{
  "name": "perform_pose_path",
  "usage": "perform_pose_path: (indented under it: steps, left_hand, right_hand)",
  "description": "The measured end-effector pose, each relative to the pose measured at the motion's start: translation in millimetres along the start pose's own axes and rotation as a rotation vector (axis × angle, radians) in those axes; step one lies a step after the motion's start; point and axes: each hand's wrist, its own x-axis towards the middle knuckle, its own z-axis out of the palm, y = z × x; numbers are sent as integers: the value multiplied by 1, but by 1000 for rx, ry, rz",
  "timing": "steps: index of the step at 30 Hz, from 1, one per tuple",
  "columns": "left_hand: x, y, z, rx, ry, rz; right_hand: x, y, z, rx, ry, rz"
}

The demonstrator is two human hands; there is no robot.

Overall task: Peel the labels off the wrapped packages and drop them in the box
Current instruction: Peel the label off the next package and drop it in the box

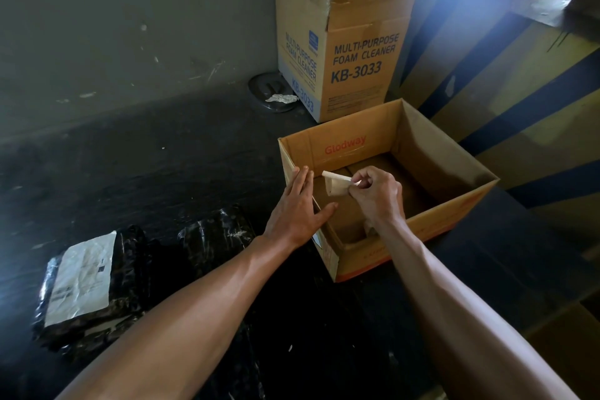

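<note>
An open cardboard box [454,201] marked Glodway stands on the dark floor at centre right. My right hand [378,193] hovers over its opening and pinches a peeled, curled label [337,185]. My left hand [300,208] rests flat on the box's left rim, fingers spread. At lower left lies a black wrapped package [126,273] with a white label [81,279] stuck on top. A second black wrapped package [217,234] lies beside it, with no label showing.
A tall cardboard box [357,52] printed Multi-Purpose Foam Cleaner stands behind the open box. A dark round lid [266,88] with a crumpled paper scrap [281,98] lies to its left by the grey wall. Blue and yellow panels run along the right.
</note>
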Motion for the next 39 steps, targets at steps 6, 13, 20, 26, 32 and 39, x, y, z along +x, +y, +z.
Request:
perform_pose_path:
  steps: [6, 13, 20, 26, 32, 39]
  left_hand:
    - [-1, -1, -1, -11, 3, 18]
    - [-1, 0, -1, -13, -4, 5]
    - [-1, -2, 0, -26, -1, 12]
    - [-1, -1, -1, -18, -11, 7]
    - [-1, -1, -2, -27, 1, 24]
    - [-1, -3, 1, -30, 3, 24]
  right_hand:
    - [0, -1, -1, 66, 3, 44]
    - [0, -1, 1, 49, 6, 60]
    - [-1, 1, 0, 49, 5, 21]
    - [-1, 1, -1, 50, -5, 5]
    - [-2, 0, -2, 50, -16, -2]
    - [-3, 0, -2, 42, 8, -17]
